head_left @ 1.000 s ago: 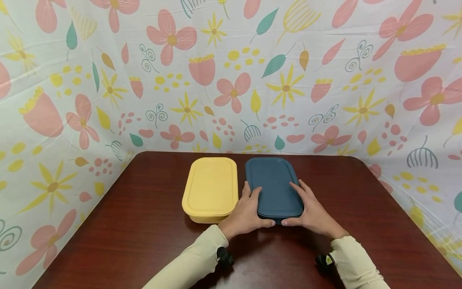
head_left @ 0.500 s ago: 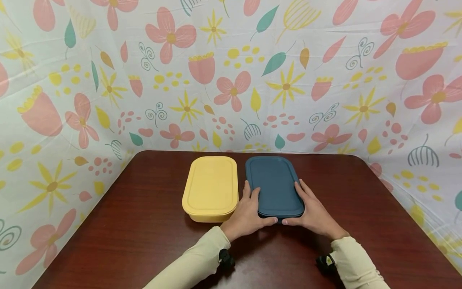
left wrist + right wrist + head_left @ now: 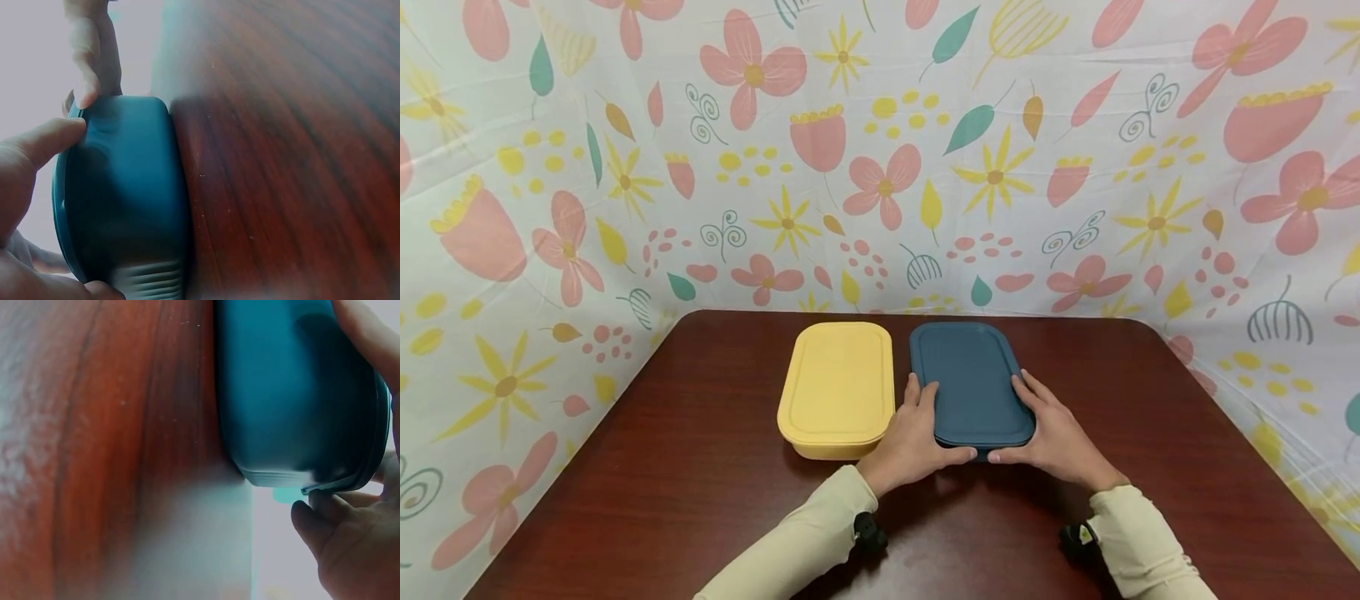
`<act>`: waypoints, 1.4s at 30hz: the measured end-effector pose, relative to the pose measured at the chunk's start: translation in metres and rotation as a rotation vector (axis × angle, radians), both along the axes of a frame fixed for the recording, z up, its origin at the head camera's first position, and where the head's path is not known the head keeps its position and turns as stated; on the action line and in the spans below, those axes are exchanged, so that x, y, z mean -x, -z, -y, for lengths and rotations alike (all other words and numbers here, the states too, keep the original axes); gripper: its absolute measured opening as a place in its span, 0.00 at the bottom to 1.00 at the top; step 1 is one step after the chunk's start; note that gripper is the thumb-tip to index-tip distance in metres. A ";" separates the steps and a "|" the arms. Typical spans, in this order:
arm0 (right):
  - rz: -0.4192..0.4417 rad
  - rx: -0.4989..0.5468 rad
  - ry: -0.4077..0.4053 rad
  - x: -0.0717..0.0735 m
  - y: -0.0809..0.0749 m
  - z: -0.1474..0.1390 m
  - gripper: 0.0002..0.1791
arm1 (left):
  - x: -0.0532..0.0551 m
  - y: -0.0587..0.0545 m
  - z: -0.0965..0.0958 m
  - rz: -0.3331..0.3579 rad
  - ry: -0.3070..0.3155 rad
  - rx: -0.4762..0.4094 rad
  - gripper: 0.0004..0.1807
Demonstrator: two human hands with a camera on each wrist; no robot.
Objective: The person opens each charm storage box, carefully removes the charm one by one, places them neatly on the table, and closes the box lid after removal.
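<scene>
A lidded blue food container (image 3: 973, 375) lies lengthwise on the table, its near end toward me. My left hand (image 3: 912, 440) grips its near left corner, fingers along the long side and thumb across the front. At the opposite near corner my right hand (image 3: 1062, 437) holds it the same way, the two thumb tips almost meeting. In the left wrist view the thumb (image 3: 53, 140) presses at the lid's rim, above the container's ridged side (image 3: 153, 281). The right wrist view shows fingertips (image 3: 312, 519) right under the lid's edge.
A yellow lidded container (image 3: 837, 383) stands just left of the blue one, close beside my left hand. Both sit on a dark reddish wooden table (image 3: 700, 500). A flower-patterned cloth (image 3: 880, 150) hangs behind the table and along its sides.
The right fingers have slid slightly down the blue container's side, and its near end has shifted a touch to the right. Otherwise both hands keep their places; the view tilts slightly.
</scene>
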State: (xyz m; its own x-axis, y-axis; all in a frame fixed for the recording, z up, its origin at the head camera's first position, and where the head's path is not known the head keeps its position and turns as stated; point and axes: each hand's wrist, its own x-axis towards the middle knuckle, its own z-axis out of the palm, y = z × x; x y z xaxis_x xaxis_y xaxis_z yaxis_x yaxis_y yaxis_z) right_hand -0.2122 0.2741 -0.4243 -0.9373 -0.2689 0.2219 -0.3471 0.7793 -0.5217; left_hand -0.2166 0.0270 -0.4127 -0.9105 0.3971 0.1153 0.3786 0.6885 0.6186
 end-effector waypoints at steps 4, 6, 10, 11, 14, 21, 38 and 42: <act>0.003 -0.002 -0.005 0.002 -0.002 -0.001 0.70 | 0.001 -0.001 0.000 -0.004 -0.004 -0.012 0.59; 0.005 -0.002 -0.007 0.002 -0.002 -0.001 0.70 | 0.002 -0.001 0.000 -0.007 -0.009 -0.018 0.59; 0.007 0.010 0.003 0.001 -0.003 -0.001 0.69 | 0.002 -0.001 0.001 -0.009 -0.021 -0.034 0.59; 0.006 0.015 0.007 0.001 -0.003 -0.001 0.69 | 0.002 -0.001 0.001 -0.008 -0.024 -0.035 0.59; 0.007 0.027 0.019 -0.001 -0.003 -0.001 0.69 | 0.002 -0.001 0.001 -0.004 -0.026 -0.039 0.60; 0.008 0.023 0.039 -0.002 -0.008 -0.001 0.67 | 0.004 -0.006 0.000 0.009 -0.029 -0.035 0.60; 0.020 0.012 0.048 -0.001 -0.022 0.000 0.64 | 0.010 -0.020 0.003 -0.006 -0.029 -0.017 0.62; 0.019 0.007 0.051 0.000 -0.028 0.001 0.63 | 0.012 -0.024 0.004 -0.030 -0.029 0.003 0.62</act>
State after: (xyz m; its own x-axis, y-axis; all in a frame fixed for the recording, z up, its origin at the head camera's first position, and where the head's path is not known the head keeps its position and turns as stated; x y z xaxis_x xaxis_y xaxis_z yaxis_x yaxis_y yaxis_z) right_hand -0.2122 0.2730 -0.3967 -0.9538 -0.2190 0.2055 -0.2968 0.7919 -0.5337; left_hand -0.2288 0.0229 -0.3883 -0.9178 0.3710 0.1418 0.3770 0.7015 0.6048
